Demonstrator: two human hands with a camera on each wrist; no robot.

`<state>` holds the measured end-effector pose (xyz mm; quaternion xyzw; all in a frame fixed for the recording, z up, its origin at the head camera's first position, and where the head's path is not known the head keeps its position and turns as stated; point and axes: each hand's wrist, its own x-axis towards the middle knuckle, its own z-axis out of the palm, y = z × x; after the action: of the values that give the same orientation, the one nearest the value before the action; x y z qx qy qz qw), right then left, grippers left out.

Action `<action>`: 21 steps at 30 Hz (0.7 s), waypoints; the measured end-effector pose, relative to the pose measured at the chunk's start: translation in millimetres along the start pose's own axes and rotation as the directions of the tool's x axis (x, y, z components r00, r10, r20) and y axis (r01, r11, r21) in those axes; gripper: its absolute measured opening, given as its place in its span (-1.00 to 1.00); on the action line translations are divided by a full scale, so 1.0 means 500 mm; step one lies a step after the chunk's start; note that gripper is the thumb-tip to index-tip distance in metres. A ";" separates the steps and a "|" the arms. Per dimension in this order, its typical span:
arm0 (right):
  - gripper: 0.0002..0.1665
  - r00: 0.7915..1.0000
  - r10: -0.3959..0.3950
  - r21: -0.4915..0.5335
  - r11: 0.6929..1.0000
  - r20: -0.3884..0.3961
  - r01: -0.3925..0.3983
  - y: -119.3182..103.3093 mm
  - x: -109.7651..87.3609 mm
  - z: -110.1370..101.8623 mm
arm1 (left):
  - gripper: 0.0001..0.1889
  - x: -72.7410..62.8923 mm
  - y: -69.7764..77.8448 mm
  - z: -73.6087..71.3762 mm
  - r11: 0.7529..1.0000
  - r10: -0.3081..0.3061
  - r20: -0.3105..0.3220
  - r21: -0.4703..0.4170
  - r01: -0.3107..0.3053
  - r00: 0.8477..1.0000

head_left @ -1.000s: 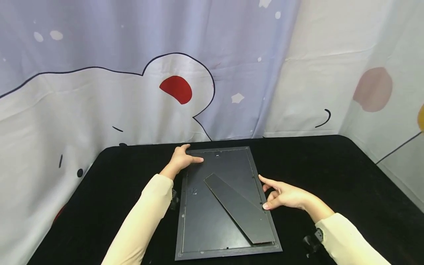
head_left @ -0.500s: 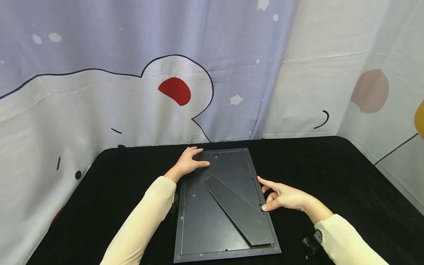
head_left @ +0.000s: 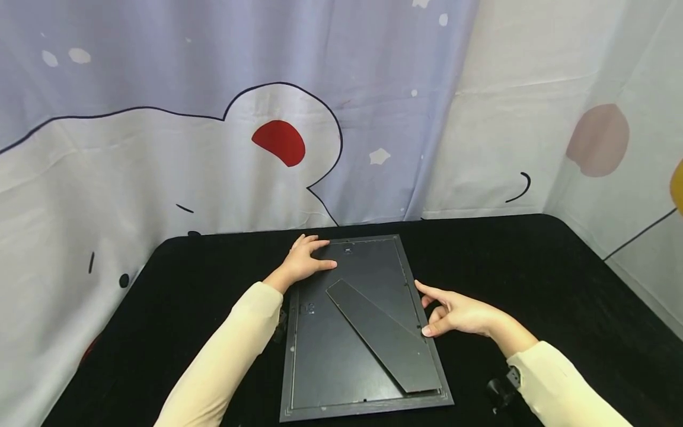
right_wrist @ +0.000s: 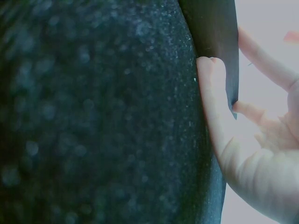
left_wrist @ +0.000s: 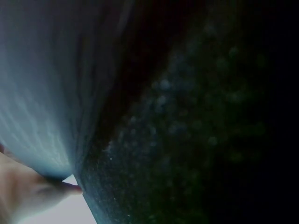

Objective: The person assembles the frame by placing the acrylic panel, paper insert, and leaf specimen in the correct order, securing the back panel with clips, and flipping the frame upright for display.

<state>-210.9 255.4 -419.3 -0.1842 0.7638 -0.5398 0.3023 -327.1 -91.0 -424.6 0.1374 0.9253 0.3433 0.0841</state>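
Note:
A dark grey picture frame [head_left: 325, 379] lies back side up on the black-covered table, its backing board showing. Across that board runs a slanting easel leg [head_left: 389, 338], its lower end slightly raised. My left hand [head_left: 302, 261] rests at the frame's upper left corner, thumb stretched over the back and fingers spread along the top edge. At the frame's right edge, my right hand [head_left: 461, 314] touches with the index fingertip and thumb, the other fingers loosely bent. In the right wrist view, fingertips of that hand [right_wrist: 266, 140] meet the frame's dark side [right_wrist: 215, 28].
Black cloth [head_left: 533, 267] covers the table around the frame. A patterned curtain [head_left: 384, 118] hangs behind it and along the sides. A small black device [head_left: 501, 391] sits at my right wrist. The left wrist view is dark and blurred.
My left hand has shifted right and inward from the frame's left corner onto its top edge. The right hand and frame have barely moved; the head view has tilted slightly.

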 end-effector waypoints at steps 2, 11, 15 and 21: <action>0.26 1.000 0.001 -0.003 1.000 0.002 -0.001 -0.002 0.001 0.000 | -0.29 0.000 0.000 -0.001 1.000 -0.004 -0.003 -0.010 0.004 1.000; 0.25 1.000 0.011 -0.035 0.999 -0.001 -0.011 -0.002 0.003 -0.002 | -0.34 0.003 -0.001 -0.003 0.999 0.042 -0.040 0.016 -0.042 0.998; 0.26 1.000 0.013 -0.029 0.999 -0.002 -0.013 0.000 0.004 -0.003 | -0.35 0.005 -0.001 -0.001 0.999 0.049 -0.047 0.020 -0.048 0.998; 0.26 1.000 0.017 -0.023 1.000 -0.005 -0.018 0.000 0.002 -0.002 | -0.36 0.001 0.004 -0.002 0.999 0.047 -0.051 0.009 -0.047 0.998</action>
<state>-212.3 255.3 -419.4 -0.1795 0.7722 -0.5289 0.3029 -327.7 -89.9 -422.8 0.1508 0.9249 0.3451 0.0518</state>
